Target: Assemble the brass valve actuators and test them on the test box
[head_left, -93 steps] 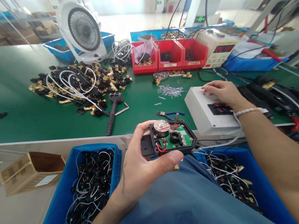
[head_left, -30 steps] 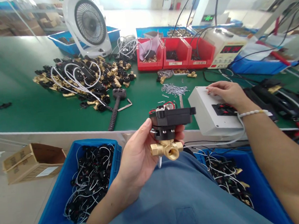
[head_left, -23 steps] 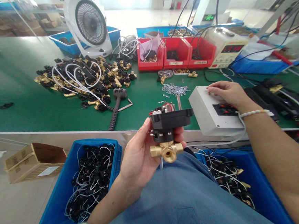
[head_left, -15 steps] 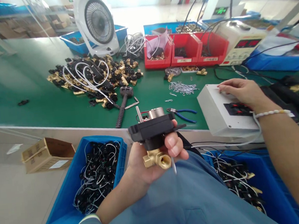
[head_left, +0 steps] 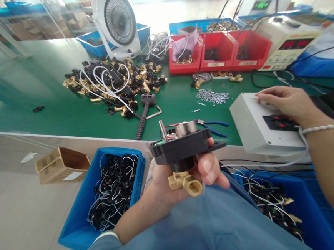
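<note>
The left hand (head_left: 162,183) grips the black and gold valve (head_left: 183,147), which looks hard and a bit heavy, best held underneath, away from its wires.

Green bench (head_left: 68,123), red bins (head_left: 186,66), blue crates (head_left: 66,234)
Plain blue clothing (head_left: 175,236) near; white fan (head_left: 120,20) far left; grey-white box (head_left: 252,128) and white bracelet (head_left: 325,127) right; pliers (head_left: 217,123) with blue handles; the held part (head_left: 182,147) black above, brass-gold below; brown carton (head_left: 53,168) left.
</note>
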Tool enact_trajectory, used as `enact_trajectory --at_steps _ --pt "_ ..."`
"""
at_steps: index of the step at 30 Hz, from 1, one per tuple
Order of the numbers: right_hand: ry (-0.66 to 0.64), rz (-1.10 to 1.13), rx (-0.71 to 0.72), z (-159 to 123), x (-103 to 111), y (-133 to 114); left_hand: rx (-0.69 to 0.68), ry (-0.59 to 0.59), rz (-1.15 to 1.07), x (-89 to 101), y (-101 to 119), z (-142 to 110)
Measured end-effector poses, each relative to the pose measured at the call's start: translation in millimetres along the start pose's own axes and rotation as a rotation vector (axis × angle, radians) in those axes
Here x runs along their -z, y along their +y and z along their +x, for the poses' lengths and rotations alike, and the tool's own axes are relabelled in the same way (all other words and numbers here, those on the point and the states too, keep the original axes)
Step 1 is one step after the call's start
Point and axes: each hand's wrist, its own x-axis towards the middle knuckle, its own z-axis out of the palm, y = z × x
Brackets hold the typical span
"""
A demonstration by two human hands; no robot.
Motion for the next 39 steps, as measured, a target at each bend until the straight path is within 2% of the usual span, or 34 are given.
enact_trajectory --at_steps 5,7,9,11,13,15,18,21,24,28,32,39 --pt "-0.015 0.000 0.045 2.0 1.0 4.3 0.021 -0.002 -0.064 2.7 1.1 0.4" --pt "-0.012 -0.004 0.033 2.6 1.6 3.7 -0.011 0.006 -0.002 5.3 2.2 1.6" --pt "-0.005 -0.007 0.015 2.4 1.8 1.9 -0.040 0.075 0.127 8.3 2.4 3.6" --pt "-0.004 0.001 0.018 1.9 1.5 0.3 -0.086 0.202 0.257 10.8 0.4 5.3" --pt "-0.009 0.012 0.031 1.6 1.1 -0.1 -0.227 0.305 0.370 13.0 -3.7 5.5" --pt "-0.018 0.025 0.044 2.0 0.9 1.1 -0.424 0.322 0.516 15.2 -8.6 3.6" --pt "-0.036 0.040 0.060 3.6 1.3 4.1 -0.635 0.221 0.720 18.3 -13.8 -1.1" --pt "-0.054 0.055 0.078 5.0 1.8 6.9 -0.740 0.145 0.797 18.4 -15.6 -5.3" --pt "-0.069 0.069 0.095 5.5 2.6 8.4 -0.768 0.165 0.806 12.9 -17.6 -8.6" --pt "-0.085 0.072 0.119 6.2 4.1 10.0 -0.750 0.264 0.698 -1.3 -22.1 -13.0" --pt "-0.097 0.074 0.135 7.5 5.2 11.5 -0.730 0.310 0.618 -12.2 -23.4 -15.6" --pt "-0.116 0.073 0.144 7.3 5.9 11.2 -0.738 0.296 0.639 -8.9 -24.8 -16.0"
